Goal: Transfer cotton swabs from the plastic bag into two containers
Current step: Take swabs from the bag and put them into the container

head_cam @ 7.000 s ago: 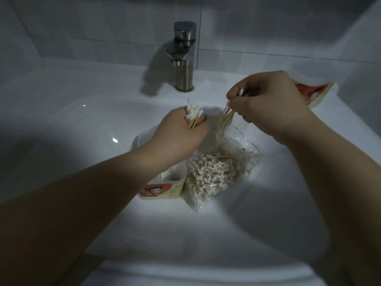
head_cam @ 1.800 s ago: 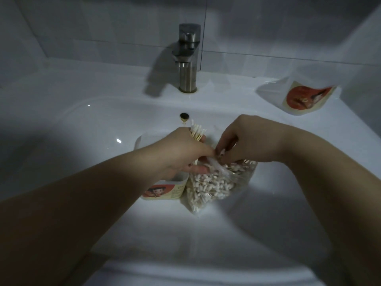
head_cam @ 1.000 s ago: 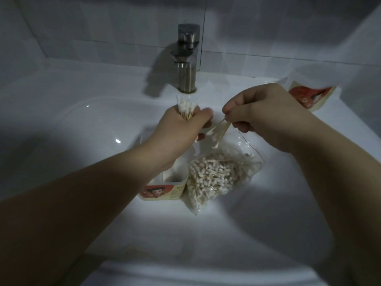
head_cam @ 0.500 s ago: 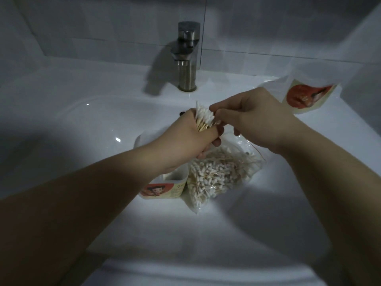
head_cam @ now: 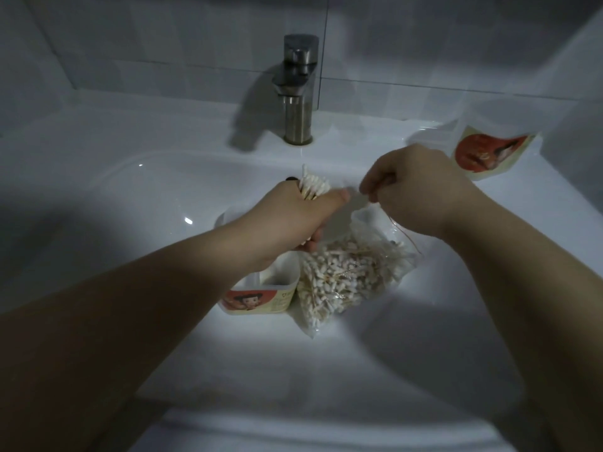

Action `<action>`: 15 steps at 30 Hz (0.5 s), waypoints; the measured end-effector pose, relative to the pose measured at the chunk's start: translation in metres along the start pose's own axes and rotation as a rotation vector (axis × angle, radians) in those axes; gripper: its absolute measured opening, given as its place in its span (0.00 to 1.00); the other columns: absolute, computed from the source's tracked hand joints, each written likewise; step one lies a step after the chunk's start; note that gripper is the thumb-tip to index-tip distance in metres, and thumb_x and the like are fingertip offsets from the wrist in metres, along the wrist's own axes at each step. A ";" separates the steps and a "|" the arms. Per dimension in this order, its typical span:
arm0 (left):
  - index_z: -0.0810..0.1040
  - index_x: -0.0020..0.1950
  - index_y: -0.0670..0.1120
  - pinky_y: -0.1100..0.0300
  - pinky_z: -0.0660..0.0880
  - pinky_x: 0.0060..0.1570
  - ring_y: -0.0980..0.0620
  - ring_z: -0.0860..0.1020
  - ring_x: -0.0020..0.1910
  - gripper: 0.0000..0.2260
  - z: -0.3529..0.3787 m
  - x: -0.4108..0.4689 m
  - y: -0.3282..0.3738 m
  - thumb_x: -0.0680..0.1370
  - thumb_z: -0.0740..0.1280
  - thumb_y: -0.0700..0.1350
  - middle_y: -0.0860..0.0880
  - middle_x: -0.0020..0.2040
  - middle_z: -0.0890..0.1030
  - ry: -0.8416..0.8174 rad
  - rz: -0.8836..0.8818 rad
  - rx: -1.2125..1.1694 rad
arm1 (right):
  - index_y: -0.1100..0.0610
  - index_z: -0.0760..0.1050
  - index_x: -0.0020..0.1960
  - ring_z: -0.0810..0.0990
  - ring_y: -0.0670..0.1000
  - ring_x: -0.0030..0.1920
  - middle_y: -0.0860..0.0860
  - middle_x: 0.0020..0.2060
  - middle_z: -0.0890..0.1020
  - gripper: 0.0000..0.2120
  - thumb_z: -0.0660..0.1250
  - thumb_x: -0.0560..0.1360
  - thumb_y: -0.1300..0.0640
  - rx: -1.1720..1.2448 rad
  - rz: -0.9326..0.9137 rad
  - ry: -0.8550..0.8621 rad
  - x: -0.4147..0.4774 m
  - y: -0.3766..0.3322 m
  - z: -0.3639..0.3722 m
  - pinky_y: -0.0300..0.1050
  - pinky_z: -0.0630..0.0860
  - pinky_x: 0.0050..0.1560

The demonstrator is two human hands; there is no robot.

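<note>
Cotton swabs [head_cam: 342,272] lie mostly loose in the plastic bag [head_cam: 365,223], which slumps in the sink basin [head_cam: 163,197] with its mouth turned up and away from the person. Touching its left side stands the near container [head_cam: 261,296], a pale tub with a picture label. The forearm covers much of its opening, and what shows of the inside looks bare, though I cannot tell for sure. Over that tub the left hand [head_cam: 293,216] has its grip closed round a bundle of swabs [head_cam: 313,188], tips upright and level, probably gathered this way so they can drop in together as a neat stack. Just beyond the bag the right hand [head_cam: 421,197] has its fingers curled and appears to pinch the bag's upper edge by the red seal line, likely to hold the mouth open for the next pick. Farther off, on the sink's back ledge at the right, the second container [head_cam: 489,151] stands well apart; its contents cannot be made out. The tap [head_cam: 297,89] rises behind
</note>
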State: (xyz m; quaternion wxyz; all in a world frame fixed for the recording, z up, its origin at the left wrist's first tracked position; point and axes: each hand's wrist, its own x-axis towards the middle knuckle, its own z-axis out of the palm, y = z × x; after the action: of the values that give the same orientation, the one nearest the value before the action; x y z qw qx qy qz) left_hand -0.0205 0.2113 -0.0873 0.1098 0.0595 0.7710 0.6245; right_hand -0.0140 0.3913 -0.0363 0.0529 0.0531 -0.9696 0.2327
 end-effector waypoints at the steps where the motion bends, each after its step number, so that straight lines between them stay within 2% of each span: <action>1: 0.74 0.37 0.48 0.61 0.73 0.29 0.52 0.73 0.26 0.15 0.000 0.000 0.000 0.78 0.72 0.54 0.51 0.28 0.72 -0.004 0.009 0.020 | 0.46 0.83 0.43 0.81 0.46 0.44 0.46 0.44 0.86 0.15 0.63 0.73 0.64 -0.066 0.030 -0.051 0.000 0.002 -0.001 0.32 0.73 0.41; 3: 0.75 0.37 0.47 0.61 0.75 0.30 0.51 0.75 0.28 0.15 -0.001 -0.001 -0.001 0.78 0.73 0.52 0.50 0.28 0.74 -0.012 0.021 0.041 | 0.46 0.85 0.46 0.81 0.49 0.47 0.47 0.46 0.86 0.11 0.67 0.73 0.60 -0.188 0.078 -0.223 -0.002 0.005 0.000 0.40 0.76 0.49; 5: 0.77 0.37 0.45 0.60 0.76 0.32 0.50 0.77 0.29 0.14 -0.001 -0.001 -0.002 0.79 0.73 0.50 0.49 0.28 0.76 -0.026 0.017 0.020 | 0.43 0.85 0.50 0.81 0.48 0.47 0.44 0.46 0.85 0.12 0.69 0.71 0.55 -0.247 0.102 -0.385 -0.006 0.004 0.002 0.43 0.76 0.51; 7: 0.78 0.38 0.44 0.60 0.78 0.32 0.51 0.79 0.29 0.13 0.000 -0.002 -0.002 0.80 0.72 0.48 0.48 0.29 0.78 -0.037 0.006 -0.013 | 0.41 0.84 0.54 0.81 0.47 0.47 0.42 0.47 0.84 0.13 0.69 0.71 0.51 -0.259 0.088 -0.461 -0.008 0.001 0.003 0.45 0.78 0.53; 9: 0.79 0.39 0.43 0.61 0.79 0.33 0.53 0.81 0.31 0.12 0.001 -0.002 -0.004 0.80 0.71 0.47 0.48 0.31 0.80 -0.062 -0.011 -0.030 | 0.40 0.83 0.53 0.83 0.46 0.45 0.42 0.47 0.85 0.13 0.69 0.70 0.50 -0.249 0.071 -0.470 -0.008 -0.002 0.004 0.47 0.80 0.54; 12: 0.80 0.41 0.43 0.59 0.81 0.37 0.53 0.84 0.36 0.10 0.002 -0.001 -0.007 0.79 0.73 0.47 0.47 0.34 0.83 -0.089 -0.038 -0.019 | 0.40 0.80 0.40 0.84 0.41 0.34 0.43 0.39 0.86 0.10 0.70 0.68 0.57 -0.220 0.067 -0.463 -0.009 -0.002 0.005 0.42 0.81 0.45; 15: 0.78 0.41 0.45 0.58 0.81 0.37 0.51 0.86 0.40 0.09 0.003 0.000 -0.011 0.78 0.74 0.45 0.47 0.35 0.83 -0.096 -0.033 -0.003 | 0.45 0.83 0.38 0.82 0.38 0.29 0.42 0.31 0.85 0.10 0.71 0.68 0.60 -0.187 0.049 -0.379 -0.008 -0.001 0.004 0.36 0.76 0.37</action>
State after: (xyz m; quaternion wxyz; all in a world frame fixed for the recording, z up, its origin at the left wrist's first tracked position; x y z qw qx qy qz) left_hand -0.0188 0.2116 -0.0988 0.1569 0.0764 0.7649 0.6200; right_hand -0.0066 0.3892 -0.0402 -0.1312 0.0672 -0.9806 0.1289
